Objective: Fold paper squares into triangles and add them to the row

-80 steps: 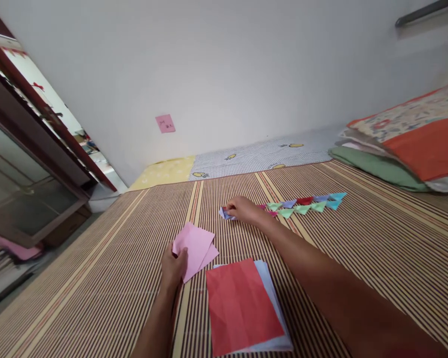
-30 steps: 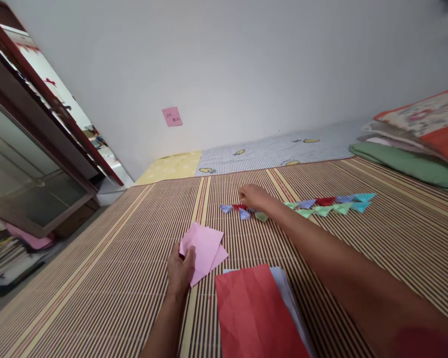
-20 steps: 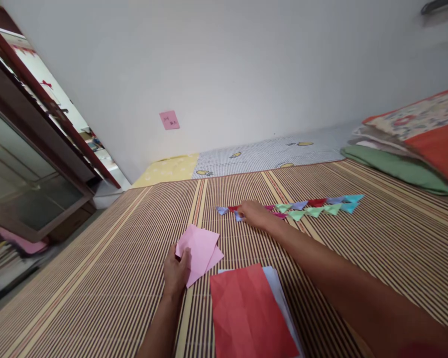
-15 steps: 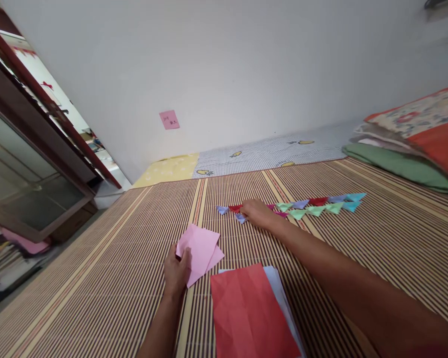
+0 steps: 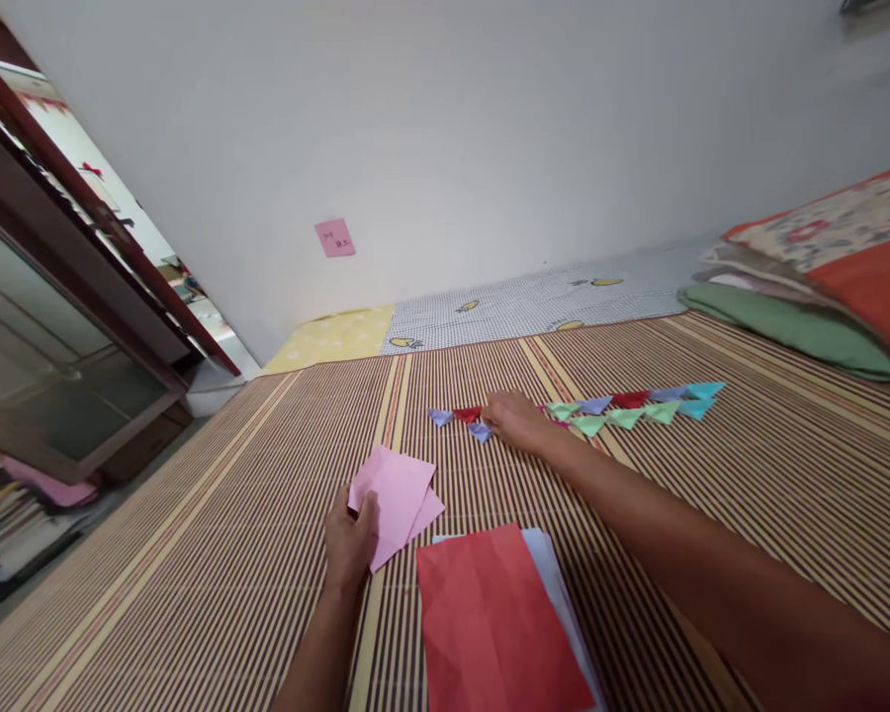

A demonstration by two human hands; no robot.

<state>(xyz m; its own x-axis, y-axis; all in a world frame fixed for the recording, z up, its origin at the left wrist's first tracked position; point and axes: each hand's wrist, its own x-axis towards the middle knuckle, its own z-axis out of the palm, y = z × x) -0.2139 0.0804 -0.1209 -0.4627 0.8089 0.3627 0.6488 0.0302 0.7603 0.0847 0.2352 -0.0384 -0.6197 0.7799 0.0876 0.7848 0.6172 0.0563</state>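
Pink paper squares (image 5: pixel 393 494), overlapping and turned at different angles, are pinched at their left side by my left hand (image 5: pixel 351 534), thumb on top. Farther out, my right hand (image 5: pixel 517 420) is closed and rests over two rows of small folded paper triangles. Its fingertips lie beside a red triangle (image 5: pixel 467 414) and a lavender triangle (image 5: pixel 480 432); whatever they grip is hidden. To the right of the hand the rows continue with green triangles (image 5: pixel 625 417), dark red, lavender and blue ones. A red paper sheet (image 5: pixel 498 618) tops a stack between my forearms.
Everything lies on a striped bamboo mat (image 5: pixel 252 514). Folded bedding (image 5: pixel 808 336) and a patterned orange pillow (image 5: pixel 860 247) are piled at the right. A pink note (image 5: pixel 334 237) is on the wall behind. An open glass-paned door (image 5: pixel 59 356) stands at the left.
My right hand has shifted very slightly to the right over the triangles. My left hand and the pink squares look almost the same.
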